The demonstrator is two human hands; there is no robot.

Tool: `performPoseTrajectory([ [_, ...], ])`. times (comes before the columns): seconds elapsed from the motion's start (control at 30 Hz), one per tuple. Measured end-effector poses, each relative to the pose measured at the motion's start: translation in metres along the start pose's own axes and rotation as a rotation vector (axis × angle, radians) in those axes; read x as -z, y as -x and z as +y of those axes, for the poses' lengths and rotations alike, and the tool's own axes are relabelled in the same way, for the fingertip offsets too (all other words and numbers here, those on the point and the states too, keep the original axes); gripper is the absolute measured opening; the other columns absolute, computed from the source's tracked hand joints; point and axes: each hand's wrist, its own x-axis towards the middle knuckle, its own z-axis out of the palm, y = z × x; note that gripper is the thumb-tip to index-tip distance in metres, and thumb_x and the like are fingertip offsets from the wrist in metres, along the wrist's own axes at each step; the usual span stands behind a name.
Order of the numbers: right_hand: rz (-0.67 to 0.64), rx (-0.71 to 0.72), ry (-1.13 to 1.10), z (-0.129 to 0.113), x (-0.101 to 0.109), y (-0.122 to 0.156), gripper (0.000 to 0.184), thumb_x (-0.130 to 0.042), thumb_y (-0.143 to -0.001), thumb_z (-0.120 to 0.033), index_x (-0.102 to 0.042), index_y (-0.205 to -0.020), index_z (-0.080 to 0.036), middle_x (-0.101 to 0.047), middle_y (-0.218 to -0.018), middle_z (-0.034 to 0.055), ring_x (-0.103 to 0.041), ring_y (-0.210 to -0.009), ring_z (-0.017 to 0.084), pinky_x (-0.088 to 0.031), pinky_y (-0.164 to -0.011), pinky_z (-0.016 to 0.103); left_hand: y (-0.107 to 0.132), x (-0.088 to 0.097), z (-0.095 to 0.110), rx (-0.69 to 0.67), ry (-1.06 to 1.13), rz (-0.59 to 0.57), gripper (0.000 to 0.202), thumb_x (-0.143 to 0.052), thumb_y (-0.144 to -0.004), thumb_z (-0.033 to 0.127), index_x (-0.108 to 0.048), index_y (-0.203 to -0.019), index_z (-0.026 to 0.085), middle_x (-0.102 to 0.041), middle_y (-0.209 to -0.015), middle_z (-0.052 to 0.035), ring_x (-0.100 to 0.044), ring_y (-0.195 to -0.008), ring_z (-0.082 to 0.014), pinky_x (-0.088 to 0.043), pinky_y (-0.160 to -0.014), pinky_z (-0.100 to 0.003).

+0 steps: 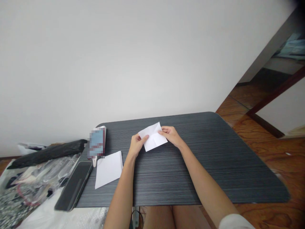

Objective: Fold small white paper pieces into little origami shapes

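A small white sheet of paper (153,141), marked by creases, is held up over the dark table by both hands. My left hand (137,143) pinches its left edge, thumb on top and fingers behind. At the right edge, my right hand (172,134) grips the same sheet between thumb and fingers. The fingertips behind the paper are partly hidden. Beside my left forearm, a stack of white paper (109,169) lies flat on the table.
The dark wood-grain table (214,165) stands against a white wall (152,60). At its left edge lie a phone (74,185) and a box blurred by pixels (97,143). Plastic-wrapped items (50,171) are heaped left of the table. Wooden floor (259,136) shows at right.
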Motion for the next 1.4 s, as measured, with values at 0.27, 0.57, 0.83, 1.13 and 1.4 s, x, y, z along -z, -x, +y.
performPoseTrajectory([
  [0.27, 0.048, -0.007, -0.094, 0.0, 0.003, -0.001, 0.033, -0.069, -0.06, -0.035, -0.066, -0.086, -0.015, -0.069, -0.078, 0.0054, -0.062, -0.065, 0.015, -0.047, -0.059, 0.025, 0.0, 0.002, -0.001, 0.038, 0.086, -0.072, 0.026, -0.07, -0.061, 0.03, -0.067, -0.079, 0.011, -0.065, -0.065, -0.0037, -0.056, -0.056, -0.0126, -0.043, -0.055, -0.024],
  [0.57, 0.05, -0.043, -0.032, 0.0, 0.004, -0.001, 0.029, -0.065, -0.063, -0.038, -0.065, -0.08, -0.014, -0.067, -0.07, 0.0039, -0.058, -0.055, 0.012, -0.042, -0.048, 0.021, 0.001, -0.001, 0.007, 0.036, 0.107, -0.033, 0.036, -0.069, -0.06, 0.029, -0.065, -0.093, 0.014, -0.067, -0.089, -0.0085, -0.06, -0.076, -0.0168, -0.044, -0.07, -0.027],
  [0.83, -0.016, -0.015, 0.131, -0.005, -0.003, 0.001, 0.027, -0.062, -0.065, -0.039, -0.061, -0.07, -0.013, -0.063, -0.064, 0.001, -0.055, -0.054, 0.01, -0.04, -0.049, 0.02, -0.001, 0.001, 0.0, -0.072, -0.184, 0.095, 0.026, -0.065, -0.062, 0.032, -0.067, -0.081, 0.014, -0.066, -0.082, -0.0058, -0.058, -0.071, -0.0169, -0.042, -0.063, -0.024],
  [1.13, -0.07, -0.044, 0.027, 0.001, -0.01, 0.001, 0.036, -0.07, -0.058, -0.029, -0.064, -0.09, -0.014, -0.068, -0.084, 0.0046, -0.061, -0.073, 0.018, -0.049, -0.071, 0.032, -0.004, -0.004, -0.004, -0.09, -0.011, 0.219, 0.027, -0.065, -0.062, 0.03, -0.058, -0.082, 0.014, -0.064, -0.083, -0.0057, -0.058, -0.073, -0.0152, -0.043, -0.066, -0.023],
  [1.4, 0.0, -0.022, 0.09, 0.004, -0.005, -0.002, 0.025, -0.066, -0.063, -0.034, -0.064, -0.077, -0.012, -0.063, -0.058, 0.0019, -0.052, -0.044, 0.011, -0.039, -0.037, 0.02, -0.003, 0.002, -0.001, -0.062, -0.058, 0.19, 0.022, -0.065, -0.062, 0.035, -0.058, -0.061, 0.014, -0.059, -0.058, 0.0009, -0.05, -0.051, -0.0088, -0.034, -0.049, -0.019],
])
